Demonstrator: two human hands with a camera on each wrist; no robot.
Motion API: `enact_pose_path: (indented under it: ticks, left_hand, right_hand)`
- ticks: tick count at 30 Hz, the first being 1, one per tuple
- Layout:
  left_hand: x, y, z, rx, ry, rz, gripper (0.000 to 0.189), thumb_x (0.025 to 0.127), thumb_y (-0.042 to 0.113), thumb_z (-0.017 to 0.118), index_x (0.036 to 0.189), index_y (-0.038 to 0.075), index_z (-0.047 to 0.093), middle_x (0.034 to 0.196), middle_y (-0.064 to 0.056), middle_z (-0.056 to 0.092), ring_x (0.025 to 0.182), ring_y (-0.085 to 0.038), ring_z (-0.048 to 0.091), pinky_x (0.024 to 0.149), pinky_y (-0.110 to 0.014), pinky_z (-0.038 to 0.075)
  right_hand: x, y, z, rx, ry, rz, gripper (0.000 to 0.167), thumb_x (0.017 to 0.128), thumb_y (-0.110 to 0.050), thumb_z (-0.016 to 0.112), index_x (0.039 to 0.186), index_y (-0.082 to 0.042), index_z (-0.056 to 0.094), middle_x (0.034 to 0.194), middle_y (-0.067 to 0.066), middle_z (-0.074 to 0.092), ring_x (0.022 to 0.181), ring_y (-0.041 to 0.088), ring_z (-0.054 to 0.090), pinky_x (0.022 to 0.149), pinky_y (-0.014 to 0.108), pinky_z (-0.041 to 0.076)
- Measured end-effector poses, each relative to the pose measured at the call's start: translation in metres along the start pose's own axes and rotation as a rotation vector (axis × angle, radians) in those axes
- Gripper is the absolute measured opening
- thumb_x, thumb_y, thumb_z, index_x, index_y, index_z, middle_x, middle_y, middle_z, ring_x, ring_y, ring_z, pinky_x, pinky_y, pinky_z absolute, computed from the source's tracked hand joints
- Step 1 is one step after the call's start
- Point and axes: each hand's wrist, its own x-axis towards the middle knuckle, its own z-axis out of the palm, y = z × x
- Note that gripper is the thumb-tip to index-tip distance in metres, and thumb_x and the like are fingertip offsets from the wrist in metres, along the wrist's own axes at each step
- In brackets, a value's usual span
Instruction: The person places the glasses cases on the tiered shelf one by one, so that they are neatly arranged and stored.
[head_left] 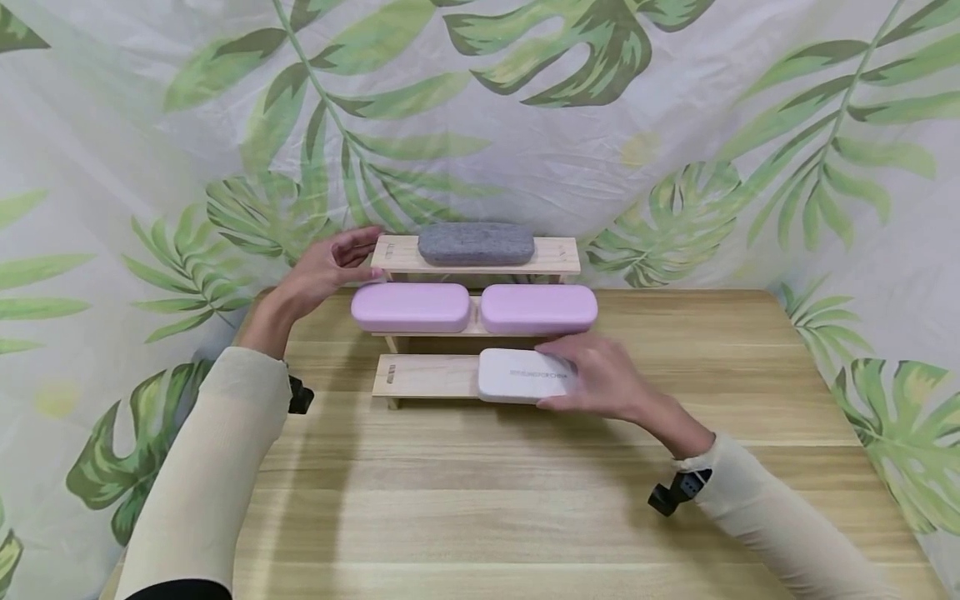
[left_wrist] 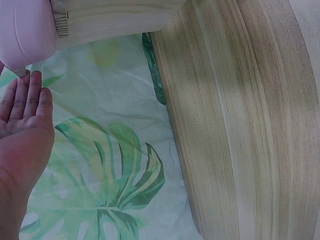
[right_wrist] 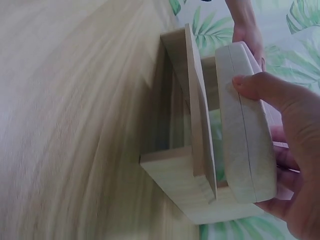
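My right hand [head_left: 607, 375] grips a white glasses case [head_left: 517, 375] by its right end, thumb on the near side and fingers on the far side. The right wrist view shows a gap between the case and the lowest step [head_left: 427, 375] of a wooden tiered stand. At the left end of the top step [head_left: 401, 254], my left hand [head_left: 326, 267] has its fingertips right at the board's edge. In the left wrist view the fingers [left_wrist: 34, 95] are straight. Two lilac glasses cases [head_left: 411, 307] [head_left: 538, 308] lie side by side on the middle step.
A grey felt glasses case [head_left: 476, 244] lies on the top step. The stand is near the back of a wood-grain table [head_left: 480, 500]. Behind the table hangs a leaf-patterned cloth [head_left: 555, 158].
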Motion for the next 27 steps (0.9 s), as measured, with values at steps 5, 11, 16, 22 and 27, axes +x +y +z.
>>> enact_pose_path:
  ticks: [5, 11, 16, 22, 27]
  left_hand:
    - [0.0, 0.0, 0.0, -0.002, 0.0, -0.003, 0.078, 0.099, 0.02, 0.079, 0.166, 0.017, 0.038, 0.172, -0.004, 0.035, 0.157, -0.025, 0.035, 0.129, -0.045, 0.033]
    - [0.0, -0.001, 0.0, -0.01, 0.004, -0.003, 0.078, 0.099, 0.019, 0.078, 0.166, 0.017, 0.038, 0.171, -0.004, 0.036, 0.157, -0.025, 0.036, 0.128, -0.044, 0.034]
    - [0.0, -0.001, 0.001, -0.014, 0.003, 0.001, 0.078, 0.099, 0.019, 0.079, 0.166, 0.017, 0.039, 0.171, -0.004, 0.037, 0.156, -0.024, 0.037, 0.127, -0.041, 0.037]
    - [0.0, -0.001, 0.001, -0.022, 0.0, 0.008, 0.077, 0.099, 0.017, 0.078, 0.166, 0.016, 0.039, 0.171, -0.005, 0.037, 0.156, -0.025, 0.037, 0.127, -0.04, 0.037]
    - [0.001, -0.002, 0.001, -0.023, 0.0, 0.008, 0.077, 0.099, 0.017, 0.078, 0.165, 0.016, 0.039, 0.171, -0.005, 0.037, 0.156, -0.025, 0.036, 0.127, -0.039, 0.037]
  right_hand:
    - [0.004, -0.004, 0.008, 0.001, 0.024, -0.034, 0.075, 0.064, -0.045, 0.101, 0.126, -0.009, 0.077, 0.116, 0.006, 0.079, 0.102, 0.022, 0.074, 0.077, 0.04, 0.062]
    - [0.009, -0.009, 0.017, 0.004, 0.041, -0.039, 0.075, 0.066, -0.044, 0.1, 0.126, -0.007, 0.077, 0.118, 0.01, 0.078, 0.108, 0.026, 0.073, 0.085, 0.042, 0.062]
    - [0.012, -0.01, 0.027, 0.014, 0.042, -0.019, 0.075, 0.066, -0.043, 0.1, 0.127, -0.006, 0.076, 0.118, 0.01, 0.077, 0.108, 0.026, 0.073, 0.084, 0.042, 0.062]
    - [0.013, -0.011, 0.036, -0.001, 0.052, -0.005, 0.075, 0.067, -0.043, 0.099, 0.128, -0.007, 0.076, 0.118, 0.011, 0.077, 0.106, 0.027, 0.073, 0.076, 0.042, 0.063]
    - [0.015, -0.013, 0.04, -0.006, 0.049, 0.01, 0.074, 0.068, -0.044, 0.099, 0.129, -0.008, 0.076, 0.121, 0.011, 0.077, 0.109, 0.027, 0.073, 0.074, 0.043, 0.063]
